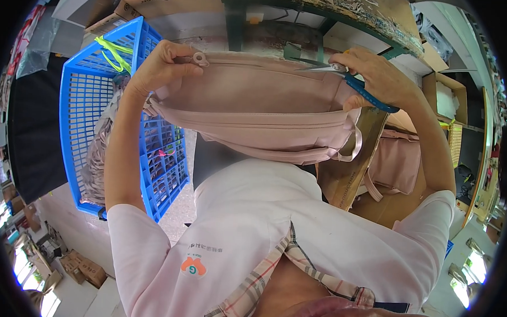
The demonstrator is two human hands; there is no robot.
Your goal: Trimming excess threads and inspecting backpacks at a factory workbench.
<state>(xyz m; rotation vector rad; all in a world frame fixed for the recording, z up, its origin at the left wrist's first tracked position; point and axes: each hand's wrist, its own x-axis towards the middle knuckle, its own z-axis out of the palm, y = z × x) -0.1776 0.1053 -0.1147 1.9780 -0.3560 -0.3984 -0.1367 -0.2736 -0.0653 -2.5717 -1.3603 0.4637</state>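
A pale pink bag [261, 89] is stretched between my two hands in front of my body. At its upper left corner, my left hand [166, 66] pinches the edge beside a small rolled loop. My right hand [379, 79] is closed at the upper right corner, gripping the fabric and also holding scissors [370, 94] with dark teal handles. The scissor blades point left along the bag's upper edge and look slightly parted. A thin strap loop hangs from the bag's right side.
To the left stands a blue plastic basket [70, 124] with pinkish material inside. A cardboard box [347, 178] on the right holds another pink bag [396, 160]. Beyond the bag is a worn tabletop [370, 14] on a green frame. Another cardboard box [445, 98] sits at the far right.
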